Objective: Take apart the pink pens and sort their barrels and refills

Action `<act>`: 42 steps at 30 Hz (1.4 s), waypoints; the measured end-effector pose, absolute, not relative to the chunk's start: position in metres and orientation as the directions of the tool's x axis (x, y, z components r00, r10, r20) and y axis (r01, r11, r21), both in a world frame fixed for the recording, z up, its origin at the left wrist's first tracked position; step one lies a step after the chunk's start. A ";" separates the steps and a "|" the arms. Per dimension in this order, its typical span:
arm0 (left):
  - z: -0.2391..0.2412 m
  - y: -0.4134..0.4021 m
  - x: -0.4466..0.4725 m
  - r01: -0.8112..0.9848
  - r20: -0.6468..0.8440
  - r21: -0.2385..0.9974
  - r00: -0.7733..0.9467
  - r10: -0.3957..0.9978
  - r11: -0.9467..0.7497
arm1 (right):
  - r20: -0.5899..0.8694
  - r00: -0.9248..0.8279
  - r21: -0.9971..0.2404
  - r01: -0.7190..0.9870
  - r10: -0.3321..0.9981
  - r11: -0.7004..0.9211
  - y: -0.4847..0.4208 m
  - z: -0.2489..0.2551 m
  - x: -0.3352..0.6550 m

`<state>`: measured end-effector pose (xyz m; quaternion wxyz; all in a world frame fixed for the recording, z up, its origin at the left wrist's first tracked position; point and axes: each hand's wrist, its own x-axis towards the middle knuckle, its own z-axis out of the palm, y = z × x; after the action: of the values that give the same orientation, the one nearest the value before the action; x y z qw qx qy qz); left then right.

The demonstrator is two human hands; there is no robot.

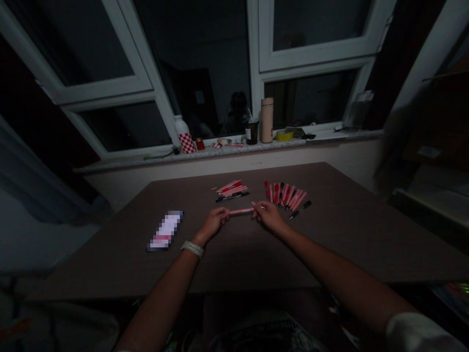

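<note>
The left hand [217, 218] and right hand [270, 215] are pinching opposite ends of a pink pen [241, 211] over the table [351, 234], seemingly to hold it level, though dim light is hiding exact finger contact.

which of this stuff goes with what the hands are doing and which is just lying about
Likely part of the job:
pink pen, held between left hand and right hand
fanned-out pens
heap of slim pink, red and black pieces
small loose black pieces

Apparently just lying about:
smartphone
on the windowsill: checkered bottle, tan tumbler, yellow tape roll
</note>
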<state>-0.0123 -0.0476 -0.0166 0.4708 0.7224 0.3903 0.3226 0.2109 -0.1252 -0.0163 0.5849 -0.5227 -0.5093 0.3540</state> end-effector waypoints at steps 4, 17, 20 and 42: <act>-0.016 -0.048 -0.012 0.253 0.101 0.936 0.475 0.874 -0.245 | 0.253 0.223 -0.966 0.119 0.941 0.231 -0.124 -0.019 0.211; -0.008 -0.055 -0.010 0.306 0.147 0.901 0.452 0.880 -0.308 | 0.251 0.208 -0.968 0.065 0.945 0.242 -0.122 -0.021 0.211; -0.009 -0.056 -0.010 0.296 0.173 0.893 0.467 0.867 -0.338 | 0.242 0.218 -0.970 0.067 0.945 0.233 -0.122 -0.020 0.211; -0.014 -0.049 -0.012 0.229 0.127 0.939 0.461 0.878 -0.256 | 0.267 0.206 -0.964 0.066 0.941 0.259 -0.120 -0.025 0.211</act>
<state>-0.0120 -0.0487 -0.0140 0.4708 0.7133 0.3879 0.3450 0.2115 -0.1200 -0.0249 0.6033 -0.4886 -0.5154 0.3627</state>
